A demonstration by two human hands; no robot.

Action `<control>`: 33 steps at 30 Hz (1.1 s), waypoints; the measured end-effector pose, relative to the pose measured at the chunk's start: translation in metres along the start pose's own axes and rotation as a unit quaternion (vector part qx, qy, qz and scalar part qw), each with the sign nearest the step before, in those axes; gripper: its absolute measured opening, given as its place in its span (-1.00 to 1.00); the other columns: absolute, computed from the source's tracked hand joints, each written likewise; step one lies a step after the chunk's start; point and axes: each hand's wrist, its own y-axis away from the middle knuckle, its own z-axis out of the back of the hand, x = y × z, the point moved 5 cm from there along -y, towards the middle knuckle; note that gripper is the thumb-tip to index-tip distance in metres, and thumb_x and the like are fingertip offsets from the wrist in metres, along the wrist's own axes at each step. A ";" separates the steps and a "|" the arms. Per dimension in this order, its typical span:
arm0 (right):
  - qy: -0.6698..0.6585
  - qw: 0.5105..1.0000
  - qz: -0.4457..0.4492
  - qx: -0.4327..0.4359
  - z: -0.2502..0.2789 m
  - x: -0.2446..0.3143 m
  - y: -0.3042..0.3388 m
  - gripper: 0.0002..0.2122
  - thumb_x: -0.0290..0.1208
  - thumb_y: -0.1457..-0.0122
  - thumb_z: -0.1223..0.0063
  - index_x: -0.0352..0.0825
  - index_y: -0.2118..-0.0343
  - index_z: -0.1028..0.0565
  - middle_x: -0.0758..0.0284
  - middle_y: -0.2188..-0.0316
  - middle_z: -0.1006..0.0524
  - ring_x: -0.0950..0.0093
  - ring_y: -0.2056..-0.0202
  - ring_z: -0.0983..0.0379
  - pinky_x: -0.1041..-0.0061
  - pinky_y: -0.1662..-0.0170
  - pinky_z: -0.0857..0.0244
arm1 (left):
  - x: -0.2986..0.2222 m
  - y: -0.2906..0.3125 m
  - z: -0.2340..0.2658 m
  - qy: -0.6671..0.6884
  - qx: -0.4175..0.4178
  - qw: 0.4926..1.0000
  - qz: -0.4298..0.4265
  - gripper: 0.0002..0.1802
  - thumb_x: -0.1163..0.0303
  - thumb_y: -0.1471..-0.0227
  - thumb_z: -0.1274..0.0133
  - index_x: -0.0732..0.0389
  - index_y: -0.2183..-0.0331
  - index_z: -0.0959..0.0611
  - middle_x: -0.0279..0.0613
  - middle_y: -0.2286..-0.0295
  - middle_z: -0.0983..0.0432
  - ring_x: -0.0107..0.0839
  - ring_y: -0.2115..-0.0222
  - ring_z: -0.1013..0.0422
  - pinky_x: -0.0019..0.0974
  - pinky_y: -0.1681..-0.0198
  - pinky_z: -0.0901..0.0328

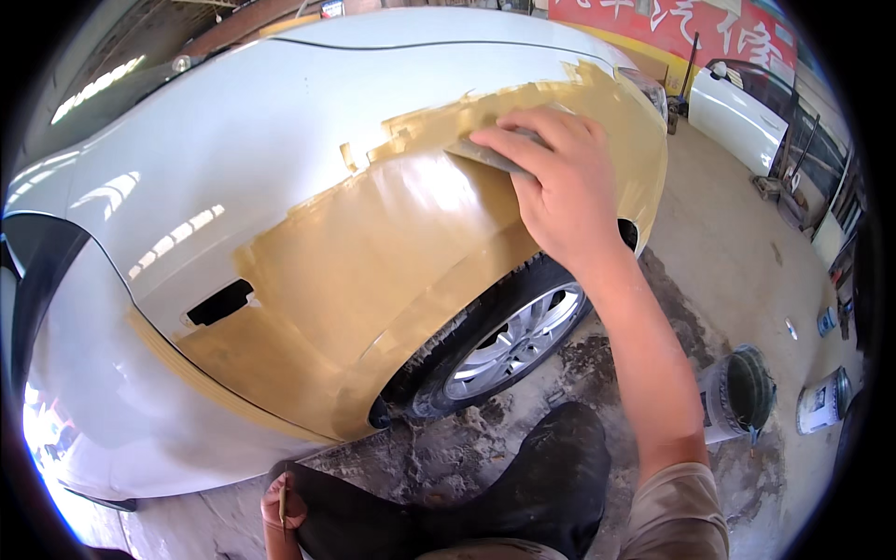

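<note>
A white car fender (pixel 308 103) has a broad coat of tan filler (pixel 364 243) over its side and round the wheel arch. My right hand (pixel 565 177) is closed on a flat grey putty spreader (pixel 490 157), held against or just over the upper part of the coat; the exact contact is hidden. Beneath the fingers the surface is shiny. Low in the picture, my left hand (pixel 283 504) rests by my left knee, closed round a thin tan-coloured strip (pixel 284 501) seen edge-on, whose kind I cannot make out.
Below the arch sits the wheel (pixel 513 345). A rectangular hole (pixel 220 302) opens in the fender near the door. To my right stand a dark bucket (pixel 737 392) and a paint can (pixel 823 401). A detached white car door (pixel 737 117) leans at the far right.
</note>
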 end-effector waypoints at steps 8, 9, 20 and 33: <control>0.060 0.998 -0.020 0.025 0.019 0.025 0.080 -0.60 -0.60 0.19 -0.11 -0.07 0.21 -0.62 0.44 0.18 -0.51 0.36 0.09 -0.42 0.24 0.03 -0.16 | 0.002 -0.005 -0.011 -0.013 0.014 1.000 -0.014 -0.82 0.50 -0.08 0.04 0.30 0.24 -0.40 -0.41 0.78 -0.09 -0.58 0.83 -0.03 -0.46 0.79 0.08; 0.057 0.997 -0.026 0.042 0.019 0.026 0.090 -0.61 -0.60 0.19 -0.10 -0.08 0.22 -0.62 0.44 0.19 -0.52 0.36 0.09 -0.43 0.24 0.04 -0.16 | 0.002 -0.004 -0.012 -0.014 0.015 1.000 -0.020 -0.82 0.50 -0.08 0.04 0.30 0.24 -0.40 -0.41 0.78 -0.10 -0.57 0.83 -0.04 -0.46 0.79 0.07; -0.012 0.997 -0.070 0.041 0.028 -0.057 -0.025 -0.68 -0.58 -0.03 0.03 -0.14 0.19 -0.64 0.25 0.24 -0.59 0.18 0.18 -0.47 0.27 0.08 -0.33 | -0.004 -0.002 0.003 -0.028 -0.007 1.000 -0.013 -0.78 0.45 -0.10 0.09 0.29 0.18 -0.43 -0.40 0.77 -0.14 -0.55 0.82 -0.09 -0.46 0.78 -0.01; 0.041 0.996 -0.073 -0.017 0.022 -0.035 0.064 -0.59 -0.64 0.14 -0.03 -0.12 0.18 -0.62 0.34 0.16 -0.52 0.28 0.09 -0.42 0.30 -0.01 -0.15 | 0.001 -0.002 -0.004 -0.032 0.057 0.998 0.002 -0.80 0.36 -0.14 0.12 0.18 0.20 -0.49 -0.40 0.76 -0.13 -0.57 0.79 -0.05 -0.47 0.74 0.02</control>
